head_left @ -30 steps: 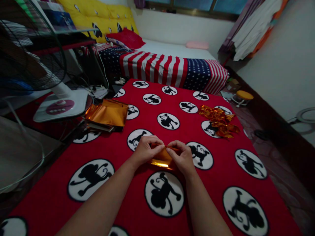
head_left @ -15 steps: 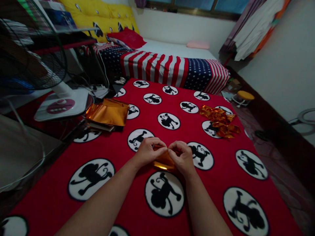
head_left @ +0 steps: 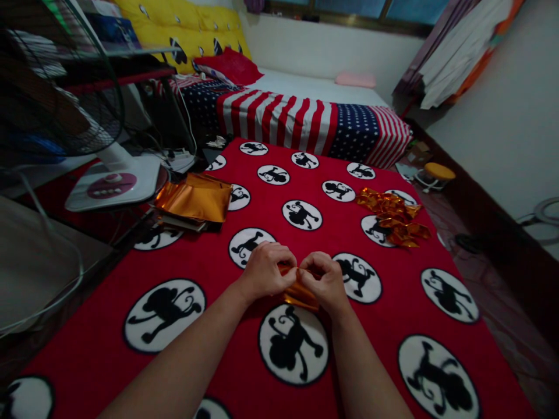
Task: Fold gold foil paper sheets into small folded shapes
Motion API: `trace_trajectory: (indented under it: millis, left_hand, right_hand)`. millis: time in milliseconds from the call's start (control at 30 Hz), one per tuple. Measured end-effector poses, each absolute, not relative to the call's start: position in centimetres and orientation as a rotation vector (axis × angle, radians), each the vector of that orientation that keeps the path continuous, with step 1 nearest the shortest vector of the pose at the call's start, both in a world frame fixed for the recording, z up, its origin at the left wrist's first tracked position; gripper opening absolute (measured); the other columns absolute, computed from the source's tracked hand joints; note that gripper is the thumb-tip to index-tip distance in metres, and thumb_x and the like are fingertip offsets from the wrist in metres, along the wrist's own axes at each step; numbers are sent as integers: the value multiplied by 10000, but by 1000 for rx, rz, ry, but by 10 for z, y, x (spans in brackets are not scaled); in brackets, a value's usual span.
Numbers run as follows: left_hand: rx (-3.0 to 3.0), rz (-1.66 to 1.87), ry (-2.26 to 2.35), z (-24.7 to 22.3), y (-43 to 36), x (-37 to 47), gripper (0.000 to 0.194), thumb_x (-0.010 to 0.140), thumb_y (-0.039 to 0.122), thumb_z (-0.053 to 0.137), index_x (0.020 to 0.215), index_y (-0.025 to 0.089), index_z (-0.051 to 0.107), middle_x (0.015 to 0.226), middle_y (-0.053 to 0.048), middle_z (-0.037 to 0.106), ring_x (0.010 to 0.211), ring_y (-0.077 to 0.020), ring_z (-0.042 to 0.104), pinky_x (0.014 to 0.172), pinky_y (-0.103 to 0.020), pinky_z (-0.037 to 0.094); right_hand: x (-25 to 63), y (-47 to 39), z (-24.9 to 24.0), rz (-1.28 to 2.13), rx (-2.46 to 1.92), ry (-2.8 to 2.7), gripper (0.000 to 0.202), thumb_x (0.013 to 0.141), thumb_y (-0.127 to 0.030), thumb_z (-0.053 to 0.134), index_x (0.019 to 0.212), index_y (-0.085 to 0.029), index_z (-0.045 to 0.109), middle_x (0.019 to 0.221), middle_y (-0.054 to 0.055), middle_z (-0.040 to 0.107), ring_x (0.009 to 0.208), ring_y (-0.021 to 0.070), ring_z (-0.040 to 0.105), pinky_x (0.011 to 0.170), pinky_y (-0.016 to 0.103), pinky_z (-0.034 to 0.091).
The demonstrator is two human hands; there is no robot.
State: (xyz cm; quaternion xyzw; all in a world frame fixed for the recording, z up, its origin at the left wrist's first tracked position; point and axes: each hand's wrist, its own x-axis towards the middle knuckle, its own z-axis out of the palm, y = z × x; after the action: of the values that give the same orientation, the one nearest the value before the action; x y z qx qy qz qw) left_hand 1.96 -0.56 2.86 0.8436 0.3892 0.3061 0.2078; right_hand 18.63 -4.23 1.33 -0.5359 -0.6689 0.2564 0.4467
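Observation:
Just over the red cloth [head_left: 209,349] with monkey prints, a sheet of shiny gold foil paper [head_left: 301,295] is pinched between both hands. My left hand [head_left: 268,269] is closed on its left part, thumb against the fingers. Close beside it, nearly touching at the fingertips, my right hand [head_left: 324,280] is closed on the same paper. Much of the sheet is hidden behind the hands. To the left lies a stack of flat gold foil paper [head_left: 194,198]; at the right are several folded gold foil pieces [head_left: 395,215] in a loose pile.
A white fan [head_left: 117,180] stands beyond the left edge, near a cluttered shelf and cables. Behind the cloth is a bed with a striped and starred cover [head_left: 279,119]. A yellow-topped stool [head_left: 439,170] stands on the floor at the right.
The gold foil paper between my hands has shifted slightly and its lower part shows at a different tilt. Both hands keep their pinch. The whole view has moved a little.

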Motion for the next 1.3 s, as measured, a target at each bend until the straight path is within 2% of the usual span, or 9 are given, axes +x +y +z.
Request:
trace_trajectory:
  millis: [367, 700, 867, 967, 1067, 1133, 1200, 1300]
  left_hand:
    - [2553, 904, 989, 29, 0, 10, 75, 736, 173, 605, 685, 194, 657, 667, 2, 664, 675, -156, 551, 718, -329, 361]
    - [2531, 960, 923, 22, 9, -1, 96, 764, 142, 600, 696, 189, 650, 666, 5, 655, 667, -137, 566, 708, -312, 371]
    - [2305, 1131, 1024, 20, 17, -10, 111, 794, 161, 592, 703, 179, 654, 709, -15, 669, 703, -137, 594, 756, -293, 427]
    - [2086, 1195, 1091, 24, 19, -9, 128, 824, 188, 579, 719, 166, 650, 721, -27, 670, 711, -138, 603, 721, -268, 449]
    - [1989, 1103, 995, 28, 14, -1, 146, 860, 252, 575, 807, 159, 674, 799, -39, 681, 759, -139, 616, 726, -255, 462]
    - [2008, 987, 937, 28, 8, 7, 167, 814, 307, 658, 890, 164, 698, 869, -45, 694, 790, -146, 622, 740, -256, 463]
    - [2031, 900, 943, 26, 4, 13, 183, 786, 338, 697, 855, 170, 719, 801, -34, 692, 732, -140, 611, 694, -250, 450]
    - [2035, 877, 947, 20, 2, 17, 189, 838, 319, 648, 759, 169, 732, 708, -27, 683, 669, -124, 595, 655, -243, 424]
  right_hand:
    - [193, -43, 13, 862, -1343, -1542, 72, 685, -175, 600, 614, -174, 590, 614, -5, 553, 558, 114, 478, 515, 231, 349]
    - [201, -42, 17, 1012, -1362, -1421, 80, 669, -198, 618, 597, -166, 597, 519, -37, 489, 468, 79, 409, 440, 200, 289]
    - [209, -42, 19, 1112, -1279, -1287, 76, 678, -213, 627, 624, -178, 586, 557, -18, 564, 504, 117, 529, 489, 225, 405]
    - [211, -42, 18, 1085, -1268, -1263, 79, 675, -211, 636, 624, -183, 583, 564, -16, 567, 514, 131, 551, 494, 239, 436]
    - [208, -41, 16, 1100, -1266, -1300, 79, 694, -207, 631, 633, -180, 588, 573, -14, 576, 523, 135, 564, 511, 246, 453]
    - [204, -41, 14, 1124, -1252, -1311, 77, 710, -210, 627, 649, -177, 593, 584, -9, 592, 529, 138, 575, 527, 252, 461]
    - [201, -41, 13, 1132, -1241, -1312, 81, 713, -213, 629, 652, -175, 593, 586, -7, 597, 531, 139, 578, 528, 251, 456]
    - [198, -41, 13, 1111, -1249, -1322, 91, 704, -222, 639, 645, -175, 590, 581, -17, 577, 532, 130, 561, 521, 239, 435]
